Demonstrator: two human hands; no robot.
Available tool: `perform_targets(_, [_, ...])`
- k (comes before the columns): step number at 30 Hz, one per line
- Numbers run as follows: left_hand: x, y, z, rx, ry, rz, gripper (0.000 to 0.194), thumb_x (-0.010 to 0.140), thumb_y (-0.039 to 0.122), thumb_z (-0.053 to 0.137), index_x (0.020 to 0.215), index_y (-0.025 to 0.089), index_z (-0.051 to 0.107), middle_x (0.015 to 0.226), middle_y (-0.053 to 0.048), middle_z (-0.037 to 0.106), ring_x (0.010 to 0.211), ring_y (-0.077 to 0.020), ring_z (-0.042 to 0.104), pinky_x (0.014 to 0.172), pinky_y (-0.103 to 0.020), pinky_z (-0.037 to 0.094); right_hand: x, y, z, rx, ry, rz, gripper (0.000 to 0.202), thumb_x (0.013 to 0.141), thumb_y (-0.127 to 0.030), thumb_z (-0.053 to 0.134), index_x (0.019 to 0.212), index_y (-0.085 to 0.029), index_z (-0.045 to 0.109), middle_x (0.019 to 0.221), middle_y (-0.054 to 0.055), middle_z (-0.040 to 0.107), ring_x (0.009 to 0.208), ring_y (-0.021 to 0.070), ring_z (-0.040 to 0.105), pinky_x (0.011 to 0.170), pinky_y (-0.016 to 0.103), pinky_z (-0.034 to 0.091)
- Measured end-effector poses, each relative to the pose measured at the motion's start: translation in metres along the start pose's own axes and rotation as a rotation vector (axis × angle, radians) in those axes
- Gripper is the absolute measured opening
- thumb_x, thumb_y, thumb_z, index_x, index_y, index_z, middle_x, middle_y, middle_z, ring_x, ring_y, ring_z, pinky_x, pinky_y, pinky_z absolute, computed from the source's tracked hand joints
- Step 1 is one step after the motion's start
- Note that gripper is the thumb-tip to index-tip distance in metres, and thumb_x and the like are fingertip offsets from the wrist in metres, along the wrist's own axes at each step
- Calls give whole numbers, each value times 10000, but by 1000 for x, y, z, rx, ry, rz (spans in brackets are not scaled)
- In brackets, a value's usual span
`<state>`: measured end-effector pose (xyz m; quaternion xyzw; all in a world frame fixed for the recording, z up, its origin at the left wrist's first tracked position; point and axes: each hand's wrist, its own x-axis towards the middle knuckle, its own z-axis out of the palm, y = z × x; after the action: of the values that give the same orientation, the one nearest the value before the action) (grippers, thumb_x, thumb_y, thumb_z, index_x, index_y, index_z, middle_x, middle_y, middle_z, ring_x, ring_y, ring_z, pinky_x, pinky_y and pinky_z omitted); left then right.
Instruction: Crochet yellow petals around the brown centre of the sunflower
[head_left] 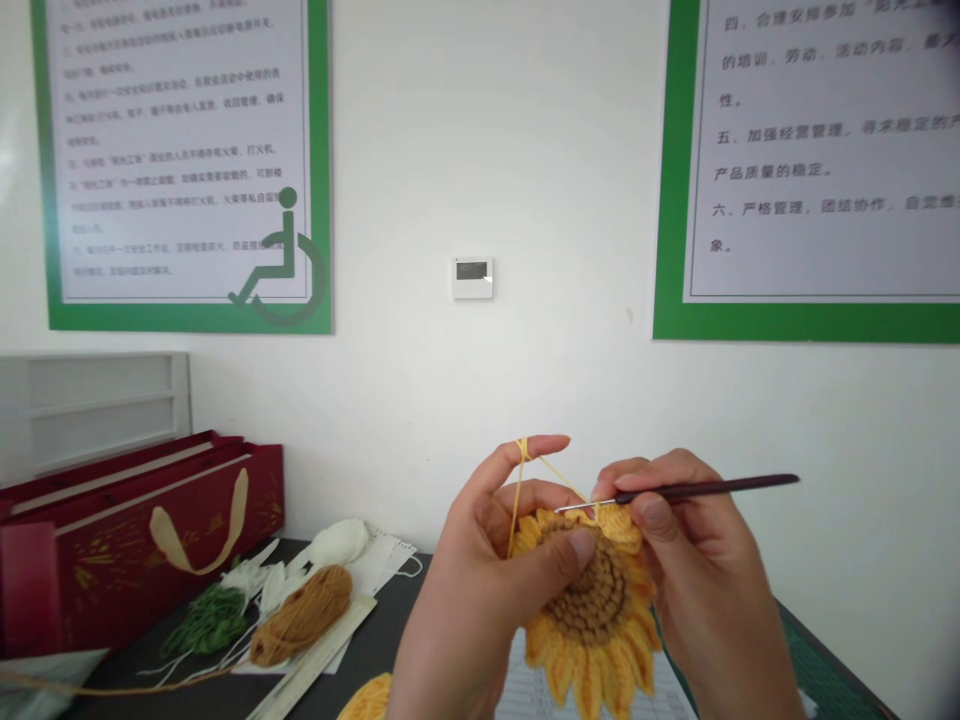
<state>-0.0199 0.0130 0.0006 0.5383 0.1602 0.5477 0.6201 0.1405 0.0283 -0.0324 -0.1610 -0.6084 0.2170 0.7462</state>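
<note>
My left hand point(487, 570) pinches a crocheted sunflower point(592, 590) with yellow petals and a brown centre, its thumb lying across the centre. Yellow yarn point(517, 490) loops around the raised left index finger and runs down to the flower's top edge. In my right hand point(697, 560) is a crochet hook point(720, 488) with a dark handle, held like a pen. The hook's metal shaft lies at the upper petals, close to where the yarn meets them. The right fingers also touch the flower's upper right edge.
On the dark table point(390, 610) at left lie a brown yarn skein point(301, 612), green yarn point(206, 620), white yarn point(339, 543) and a flat strip point(315, 660). Red gift bags point(142, 560) stand behind. Part of a yellow ball point(367, 700) shows below. A green mat point(825, 670) is at right.
</note>
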Motion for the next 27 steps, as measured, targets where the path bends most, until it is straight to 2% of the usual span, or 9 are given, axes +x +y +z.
perform_targets(3, [-1, 2, 1, -2, 9, -15, 671, 697, 211, 951, 1297, 237, 652, 883, -7, 716, 753, -143, 654, 702, -268, 480, 0, 1, -2, 84, -43, 55, 114, 1001, -374, 618, 976, -269, 653, 916, 1, 705, 776, 109, 689, 657, 192, 559])
perform_targets(15, [-3, 2, -1, 27, 14, -23, 660, 703, 215, 946, 1302, 268, 674, 915, -12, 715, 815, -175, 670, 753, -307, 493, -4, -5, 7, 88, 96, 78, 146, 963, -413, 670, 939, -271, 652, 873, 20, 726, 778, 145, 691, 659, 237, 528])
perform_targets(22, [-2, -2, -9, 10, -32, -32, 532, 732, 183, 915, 1224, 250, 724, 909, -12, 725, 814, -172, 671, 755, -303, 493, 1, -3, 2, 247, 16, 159, 211, 934, -479, 690, 895, -280, 632, 808, -4, 708, 704, 134, 649, 583, 219, 467])
perform_targets(25, [0, -5, -10, 34, -28, -14, 506, 740, 188, 908, 1212, 240, 733, 905, -16, 726, 779, -148, 650, 724, -278, 481, 6, -2, -6, 220, -41, 129, 212, 950, -484, 665, 897, -282, 626, 792, -6, 711, 691, 135, 638, 581, 223, 452])
perform_targets(27, [0, -6, -10, 56, -29, -12, 502, 738, 192, 907, 1207, 235, 735, 898, -19, 728, 766, -143, 644, 716, -273, 476, 9, -1, -12, 171, -100, 80, 196, 974, -473, 631, 913, -286, 627, 782, -2, 714, 739, 152, 656, 646, 250, 484])
